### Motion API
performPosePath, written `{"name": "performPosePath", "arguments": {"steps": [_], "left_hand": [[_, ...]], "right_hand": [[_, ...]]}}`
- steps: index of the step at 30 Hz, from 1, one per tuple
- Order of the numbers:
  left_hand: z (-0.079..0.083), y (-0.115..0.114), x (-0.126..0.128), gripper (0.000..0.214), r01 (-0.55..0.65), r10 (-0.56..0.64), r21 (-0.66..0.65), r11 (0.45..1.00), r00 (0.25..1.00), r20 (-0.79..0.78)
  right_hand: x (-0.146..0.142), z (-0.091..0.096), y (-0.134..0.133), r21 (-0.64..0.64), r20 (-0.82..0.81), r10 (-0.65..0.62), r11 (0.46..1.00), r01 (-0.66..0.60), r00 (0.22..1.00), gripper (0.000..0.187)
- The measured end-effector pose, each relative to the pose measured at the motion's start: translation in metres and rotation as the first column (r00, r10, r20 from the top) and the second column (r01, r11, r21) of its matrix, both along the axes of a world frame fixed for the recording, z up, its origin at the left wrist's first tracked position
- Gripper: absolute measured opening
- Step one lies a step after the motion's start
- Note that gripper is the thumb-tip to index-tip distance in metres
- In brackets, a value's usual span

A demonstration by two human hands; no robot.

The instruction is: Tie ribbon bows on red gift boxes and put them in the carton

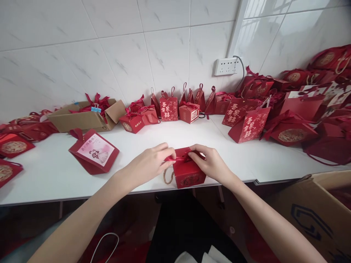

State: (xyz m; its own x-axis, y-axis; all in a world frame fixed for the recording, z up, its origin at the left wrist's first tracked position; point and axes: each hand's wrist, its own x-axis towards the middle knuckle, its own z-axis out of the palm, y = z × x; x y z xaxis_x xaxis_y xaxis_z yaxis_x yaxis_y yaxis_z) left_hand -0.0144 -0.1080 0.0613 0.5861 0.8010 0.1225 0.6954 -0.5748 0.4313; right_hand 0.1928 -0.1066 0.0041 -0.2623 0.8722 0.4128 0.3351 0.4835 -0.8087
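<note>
The left hand (157,157) pinches one end of the red ribbon (179,159) between thumb and curled fingers. The right hand (210,160) grips the ribbon with thumb and forefinger at the top of the red box (189,177). The box sits between and below the hands, at the table's front edge; a rope handle (168,176) hangs below the left fingers. The fingers partly cover the ribbon; the front emblem is hard to make out. Both forearms angle inward; the lower frame cuts them off. White tabletop (153,137) separates the hands from the back row of red boxes (169,109). A picture-printed box (94,151) stands left of the left hand. Right of the right forearm, the frame cuts off a carton (298,212).
</note>
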Motion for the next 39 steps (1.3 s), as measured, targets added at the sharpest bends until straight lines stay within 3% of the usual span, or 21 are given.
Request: {"name": "performPosePath", "arguments": {"steps": [2,5,7,13,18,22,25,29,34,39], "left_hand": [[0.003,0.001,0.001,0.013,0.015,-0.014,0.039,0.999,1.000,-0.012],[0.009,0.002,0.005,0.011,0.034,-0.035,0.074,0.997,0.999,0.013],[0.016,0.003,0.010,0.011,0.045,-0.047,0.074,0.996,0.998,0.029],[0.039,0.013,0.031,0.019,0.099,-0.086,-0.064,0.993,0.979,0.182],[0.052,0.026,0.045,0.027,0.161,-0.166,-0.092,0.983,0.985,-0.049],[0.058,0.034,0.053,0.022,0.125,-0.124,-0.070,0.990,0.992,0.019],[0.058,0.041,0.053,0.011,0.184,-0.188,-0.058,0.981,0.980,-0.066],[0.046,0.053,0.044,0.016,0.262,-0.254,0.013,0.965,0.946,-0.199],[0.006,0.063,0.030,0.010,0.151,-0.152,0.018,0.988,0.986,0.070],[-0.034,0.050,0.024,0.007,0.054,-0.052,0.005,0.999,0.944,0.326]], "right_hand": [[-0.001,-0.002,0.000,-0.056,-0.087,-0.045,0.998,0.040,0.995,0.003],[-0.001,-0.004,0.001,-0.147,-0.157,-0.083,0.987,0.060,0.984,0.019],[-0.001,-0.004,0.003,-0.176,-0.163,-0.082,0.983,0.053,0.983,0.020],[-0.001,0.001,0.007,-0.170,-0.131,-0.032,0.985,0.009,0.991,0.007],[0.001,0.004,0.006,-0.070,-0.034,0.015,0.997,-0.017,0.999,0.017],[0.001,0.005,0.005,-0.028,0.000,0.013,1.000,-0.013,1.000,0.018],[0.000,0.004,0.004,-0.011,-0.016,0.012,1.000,-0.012,1.000,0.017],[-0.001,0.002,0.005,-0.077,-0.080,0.016,0.997,-0.022,0.997,0.013],[0.000,-0.003,0.008,-0.130,-0.212,0.028,0.990,-0.057,0.977,0.008],[-0.003,-0.007,0.008,-0.147,-0.326,0.019,0.987,-0.071,0.945,0.013]]}}
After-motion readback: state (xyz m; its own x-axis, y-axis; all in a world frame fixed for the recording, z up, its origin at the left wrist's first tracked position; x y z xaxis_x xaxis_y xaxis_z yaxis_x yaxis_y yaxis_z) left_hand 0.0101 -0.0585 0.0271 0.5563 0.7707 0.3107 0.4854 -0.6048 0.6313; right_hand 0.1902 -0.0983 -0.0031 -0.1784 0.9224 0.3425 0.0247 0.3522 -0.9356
